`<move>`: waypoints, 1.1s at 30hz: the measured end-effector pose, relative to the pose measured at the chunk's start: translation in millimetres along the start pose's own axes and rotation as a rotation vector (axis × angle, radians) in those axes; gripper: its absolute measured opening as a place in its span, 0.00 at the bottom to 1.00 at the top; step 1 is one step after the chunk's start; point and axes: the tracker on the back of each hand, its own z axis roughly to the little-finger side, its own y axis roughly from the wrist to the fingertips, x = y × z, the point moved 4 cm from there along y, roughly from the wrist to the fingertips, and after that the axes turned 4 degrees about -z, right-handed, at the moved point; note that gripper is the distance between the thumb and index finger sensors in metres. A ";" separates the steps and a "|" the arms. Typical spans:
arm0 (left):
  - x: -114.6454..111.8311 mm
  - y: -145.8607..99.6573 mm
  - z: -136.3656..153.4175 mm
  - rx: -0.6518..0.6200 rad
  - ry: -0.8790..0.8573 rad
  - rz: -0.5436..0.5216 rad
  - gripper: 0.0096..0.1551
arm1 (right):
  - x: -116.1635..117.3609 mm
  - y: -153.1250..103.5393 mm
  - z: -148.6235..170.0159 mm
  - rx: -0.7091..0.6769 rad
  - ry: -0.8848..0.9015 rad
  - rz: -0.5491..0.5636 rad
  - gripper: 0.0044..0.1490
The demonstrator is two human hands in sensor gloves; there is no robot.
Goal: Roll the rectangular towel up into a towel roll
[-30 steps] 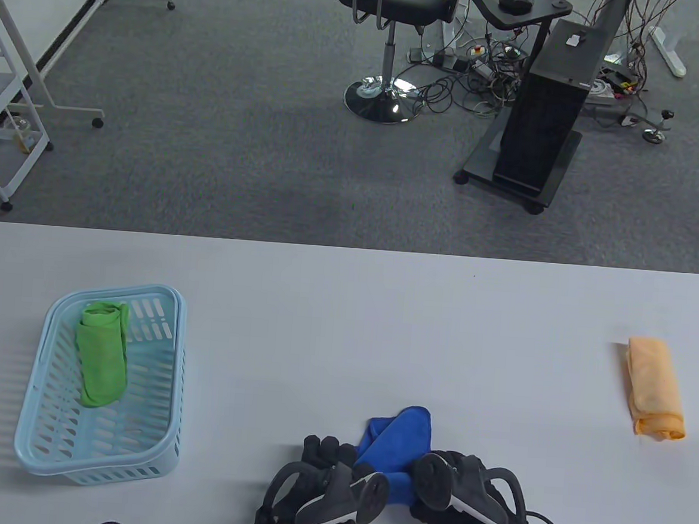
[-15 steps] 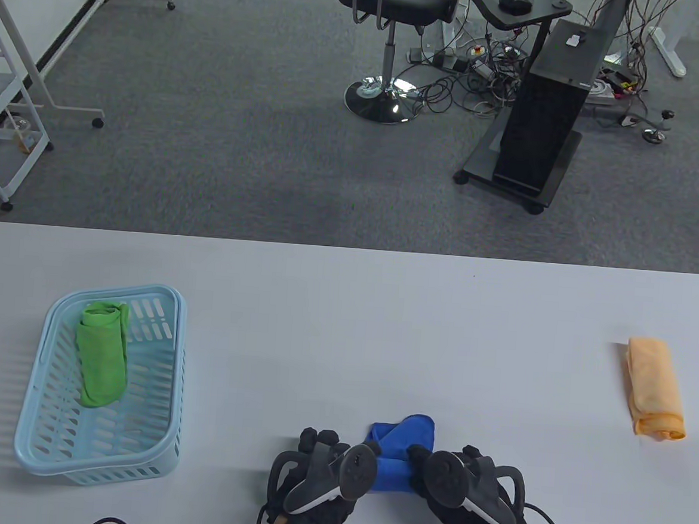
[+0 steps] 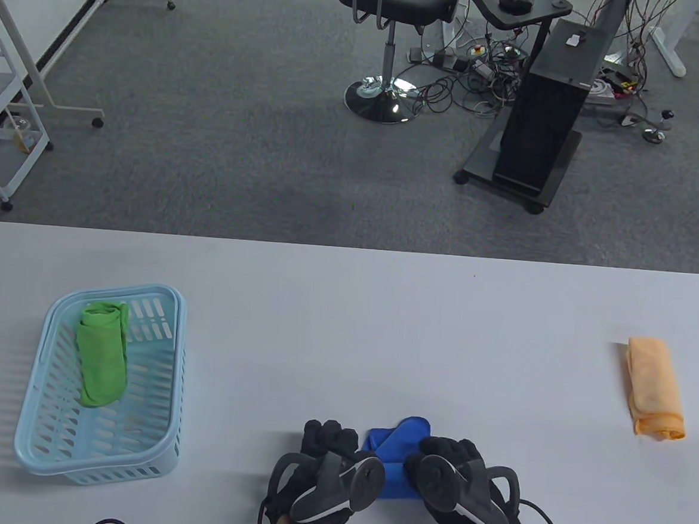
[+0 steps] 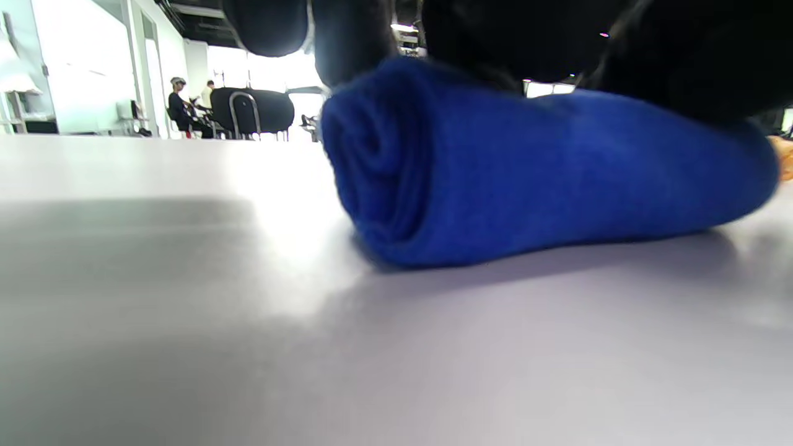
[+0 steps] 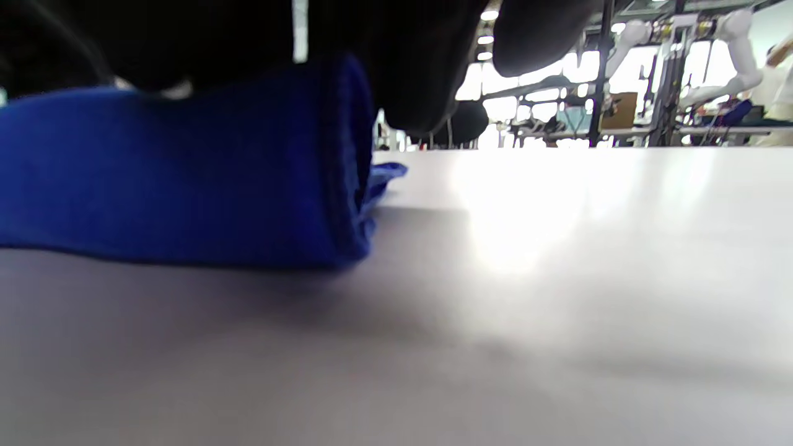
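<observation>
A blue towel lies near the table's front edge, mostly wound into a thick roll. A short flat tail sticks out on its far side. My left hand curls over the roll's left end and my right hand over its right end. In the left wrist view the blue towel shows its spiral end, with dark gloved fingers on top. In the right wrist view, gloved fingers press down on the other end of the blue towel.
A light blue basket at the left holds a rolled green towel. An orange towel lies at the far right. The white table stretches away beyond the hands, with a chair and cables on the floor behind.
Both hands have turned the roll away from me. The loose blue tail has grown shorter, and the fingers now sit a little farther forward.
</observation>
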 end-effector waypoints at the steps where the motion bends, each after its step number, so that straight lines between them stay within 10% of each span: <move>1: -2.9 -0.1 0.5 -0.006 -0.018 0.040 0.37 | 1.9 0.4 1.0 0.000 0.017 -0.029 0.40; 4: -16.2 1.0 0.6 0.006 0.099 0.196 0.50 | 13.4 2.2 3.5 0.021 -0.044 -0.139 0.50; 17: -18.5 -2.7 34.6 0.107 -0.302 0.240 0.37 | 6.0 1.1 14.6 -0.009 0.203 -0.166 0.40; 24: 16.4 -5.7 19.8 0.057 -0.160 -0.080 0.29 | 10.0 3.6 11.7 0.063 0.034 -0.104 0.37; 28: -11.6 -2.0 4.0 0.005 -0.015 0.187 0.43 | 3.9 1.4 3.8 0.011 0.069 -0.059 0.34; 33: -15.9 -0.2 26.8 0.103 -0.056 0.194 0.40 | -8.5 -9.0 -18.1 -0.195 0.348 -0.139 0.38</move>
